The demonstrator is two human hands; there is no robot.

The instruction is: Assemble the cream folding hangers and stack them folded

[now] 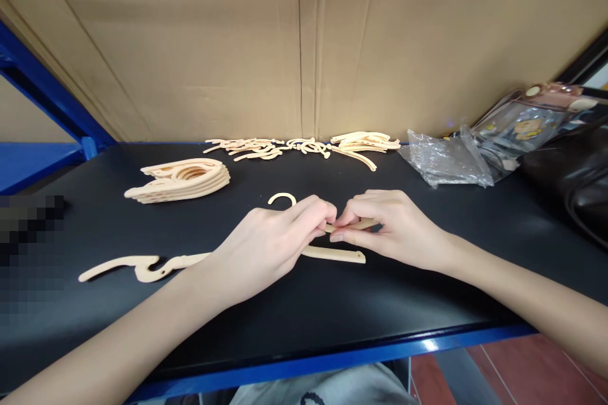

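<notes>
My left hand [280, 237] is closed, its fingertips pinched together beside those of my right hand [396, 221]. Between them is a beige plastic hanger arm [363, 224], gripped by both hands; my left fingers cover much of it. A curved hanger hook [284, 197] sticks out behind my left hand; whether it is joined to the held arm is hidden. Under my left wrist and hand lie more beige hanger parts: a notched arm [148, 269] at the left and a straight end [337, 254] with a small hole at the right.
A stack of folded hangers [183, 180] stands at the left on the black tabletop [294, 310]. Along the cardboard wall [190, 44] lie loose hooks [308, 145], arms [365, 141] and other pieces [247, 147]. Clear plastic bags [446, 158] and a dark bag [570, 177] are at right.
</notes>
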